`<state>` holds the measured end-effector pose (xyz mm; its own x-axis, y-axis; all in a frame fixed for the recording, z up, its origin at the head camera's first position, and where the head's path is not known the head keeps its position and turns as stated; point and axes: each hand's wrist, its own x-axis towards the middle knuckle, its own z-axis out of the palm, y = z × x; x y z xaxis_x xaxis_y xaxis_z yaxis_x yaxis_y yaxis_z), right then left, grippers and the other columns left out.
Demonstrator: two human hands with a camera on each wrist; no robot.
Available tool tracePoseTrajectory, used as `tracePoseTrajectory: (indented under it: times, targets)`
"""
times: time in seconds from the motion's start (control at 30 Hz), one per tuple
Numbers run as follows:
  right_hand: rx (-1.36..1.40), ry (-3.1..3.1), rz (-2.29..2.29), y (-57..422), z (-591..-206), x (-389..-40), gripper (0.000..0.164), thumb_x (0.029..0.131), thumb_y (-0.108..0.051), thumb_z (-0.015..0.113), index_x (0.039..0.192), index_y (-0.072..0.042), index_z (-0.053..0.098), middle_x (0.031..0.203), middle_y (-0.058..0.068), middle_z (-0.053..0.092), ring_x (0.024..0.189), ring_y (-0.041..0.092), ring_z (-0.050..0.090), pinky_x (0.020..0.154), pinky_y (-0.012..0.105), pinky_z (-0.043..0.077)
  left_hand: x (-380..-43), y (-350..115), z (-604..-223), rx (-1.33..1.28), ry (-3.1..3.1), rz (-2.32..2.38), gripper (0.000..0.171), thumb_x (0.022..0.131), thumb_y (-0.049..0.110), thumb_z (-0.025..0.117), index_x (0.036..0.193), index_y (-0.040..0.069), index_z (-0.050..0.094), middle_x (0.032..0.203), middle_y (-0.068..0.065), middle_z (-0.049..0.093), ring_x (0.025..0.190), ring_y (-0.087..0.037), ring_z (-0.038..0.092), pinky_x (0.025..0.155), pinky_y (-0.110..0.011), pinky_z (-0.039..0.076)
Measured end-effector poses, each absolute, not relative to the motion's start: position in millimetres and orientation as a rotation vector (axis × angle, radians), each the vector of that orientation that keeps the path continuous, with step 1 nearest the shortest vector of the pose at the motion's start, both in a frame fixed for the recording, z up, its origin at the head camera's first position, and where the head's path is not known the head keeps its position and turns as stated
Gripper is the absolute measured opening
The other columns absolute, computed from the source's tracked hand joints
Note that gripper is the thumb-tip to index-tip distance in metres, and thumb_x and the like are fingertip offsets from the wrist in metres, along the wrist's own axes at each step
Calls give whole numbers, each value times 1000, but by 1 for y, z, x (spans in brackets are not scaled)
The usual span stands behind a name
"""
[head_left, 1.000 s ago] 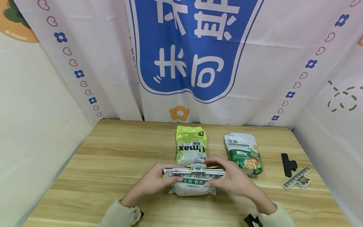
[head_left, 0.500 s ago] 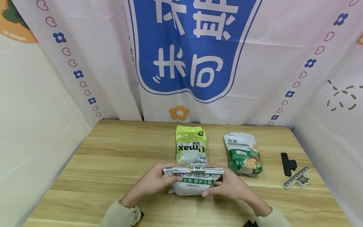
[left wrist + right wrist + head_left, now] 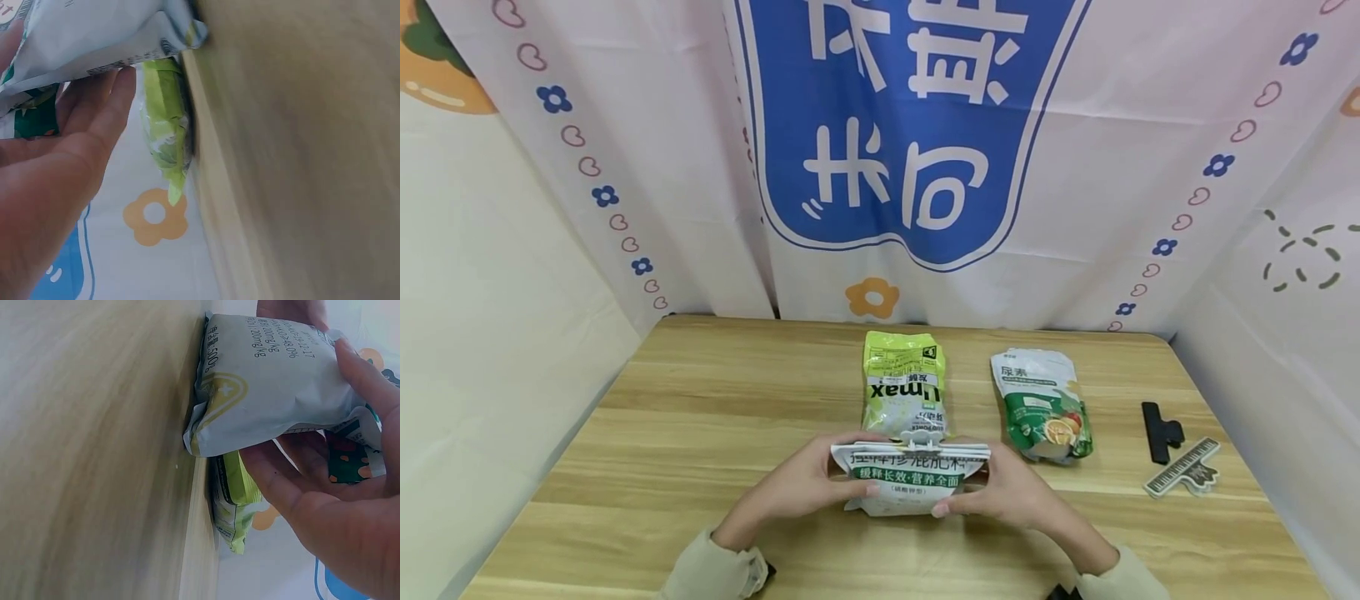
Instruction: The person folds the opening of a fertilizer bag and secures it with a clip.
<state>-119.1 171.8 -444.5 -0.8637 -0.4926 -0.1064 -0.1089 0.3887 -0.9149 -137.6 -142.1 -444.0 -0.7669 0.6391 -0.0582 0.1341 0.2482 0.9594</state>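
Note:
A white fertilizer bag [image 3: 904,502] with a green label band stands on the wooden table in front of the person. Its top is folded over, and a white clip [image 3: 921,442] with a scalloped handle sits at the middle of the fold. From the left side the left hand [image 3: 797,482] grips the bag, thumb on the front face and fingers behind. The right hand [image 3: 1011,490] holds the opposite side in the same way. In the right wrist view, the right hand's fingers [image 3: 275,475] reach under the bag's far face, with printed text facing the camera.
Directly behind lies a lime-green bag [image 3: 904,379]. A white and green pouch [image 3: 1043,408] with fruit pictures lies to its right. Farther right are a black clip [image 3: 1162,433] and a piano-key patterned clip [image 3: 1183,469]. A printed curtain [image 3: 820,283] hangs at the table's back edge.
The right hand has come down from beside the clip onto the bag's right side. The left thumb has slid slightly down and left, showing more of the green band.

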Motion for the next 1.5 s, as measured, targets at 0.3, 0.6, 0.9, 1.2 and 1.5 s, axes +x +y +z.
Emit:
tracePoseTrajectory:
  times: [0.3,0.6,0.9,1.2,1.5]
  targets:
    - [-565,2302,-1466,171,-447,-120,73,76,-31,95,139,-10,63,133,9,72,108,10,72,93,21,58,-138,-143,-454,657,2032,1576,67,86,14,88,147,15,59,130,-12,74,105,-15,76,90,-28,63]
    - [-478,2301,-1476,172,-447,-121,62,77,-28,95,130,-8,69,119,7,78,98,18,73,83,25,60,-138,-140,-455,611,2117,1502,55,90,21,85,140,13,64,120,-9,78,96,-15,75,76,-27,62]
    - [-360,2305,-1486,170,-446,-121,57,76,-32,95,122,-7,72,112,6,80,99,19,74,83,24,59,-136,-139,-450,604,2141,1501,43,93,23,82,131,11,69,115,-7,80,97,-15,76,76,-26,62]
    - [-337,2358,-1472,165,-443,-121,60,77,-34,95,123,-5,68,107,4,79,95,18,73,81,26,60,-134,-141,-446,583,2152,1527,44,92,27,83,131,11,69,117,-7,80,99,-15,76,81,-27,62]
    - [-309,2399,-1569,157,-436,-124,54,81,-33,92,122,-7,70,110,8,78,99,18,75,86,26,62,-135,-146,-446,478,2256,1600,50,90,31,85,132,10,67,110,-9,79,89,-18,74,75,-28,62]
